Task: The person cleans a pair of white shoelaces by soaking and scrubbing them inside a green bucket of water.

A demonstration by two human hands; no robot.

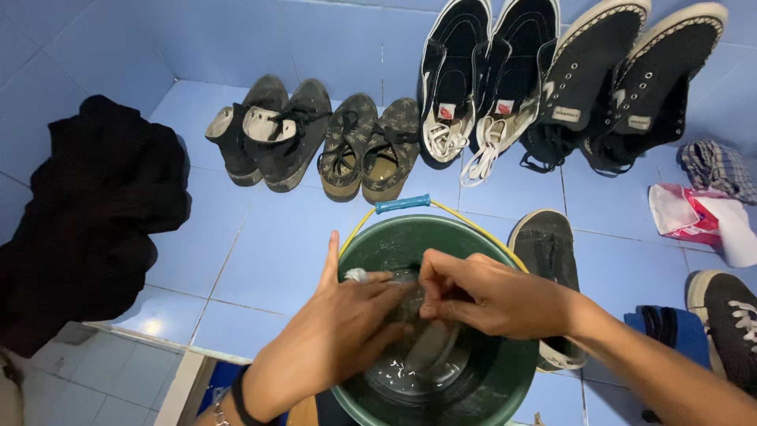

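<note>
Closest to me, both hands work over a round dark-green plastic bucket [505, 379] holding shallow, sudsy water. My left hand [335, 335] lies flat across the near rim, fingers spread, a small pale lump [356, 275] at its fingertips; whether that grip pinches it I cannot tell. My right hand [481, 296] is curled tight, its grip closed on something pale at the bucket's centre that I cannot make out. A grey sole-like shape [432, 347] lies under the water beneath the hands. The bucket's yellow wire handle with its blue grip sleeve [403, 204] lies tipped toward the far side. There is little free room on the right: a single dark canvas shoe [548, 252] touches the bucket's wall, and another shoe [729, 323] sits at the frame's edge beside blue folded cloth [680, 330]. To the left the glossy blue tiled floor [260, 252] is open as far as a heap of black fabric [87, 221]. Farther back, four pairs of shoes [473, 102] lean in a row against the blue tiled wall [260, 39], with a red-and-white plastic bag [694, 217] and checked cloth [717, 167] at right.
</note>
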